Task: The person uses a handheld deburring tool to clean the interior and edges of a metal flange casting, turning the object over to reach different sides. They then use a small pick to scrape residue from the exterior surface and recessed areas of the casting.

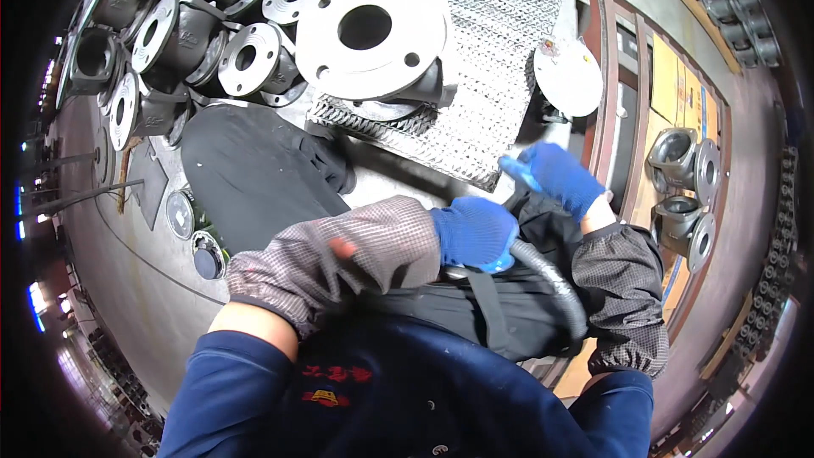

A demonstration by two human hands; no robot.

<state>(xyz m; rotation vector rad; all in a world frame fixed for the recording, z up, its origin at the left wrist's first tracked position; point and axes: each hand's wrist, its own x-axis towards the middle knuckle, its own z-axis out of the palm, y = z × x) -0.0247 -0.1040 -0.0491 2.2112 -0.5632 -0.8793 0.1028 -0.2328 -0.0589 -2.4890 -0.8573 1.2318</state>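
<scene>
Above my lap, my left hand (476,235), in a blue knit glove, is closed around a ribbed grey hose (551,284) that bends down to the right. My right hand (564,178), gloved alike, is beside the near right corner of the ridged metal bench top (492,59). Its fingers are curled, with one lighter blue fingertip pointing left; what they hold, if anything, is hidden. A grey cast flanged valve body (432,76) stands on the bench, its round bolt-holed flange facing up. Neither hand touches it.
Several flanged castings (170,34) are heaped at the far left. A round white disc (568,76) is right of the bench. Beyond it, a red-brown metal frame (598,102) borders cardboard (670,85) with two castings (678,225). Two cans (208,259) stand left of my leg.
</scene>
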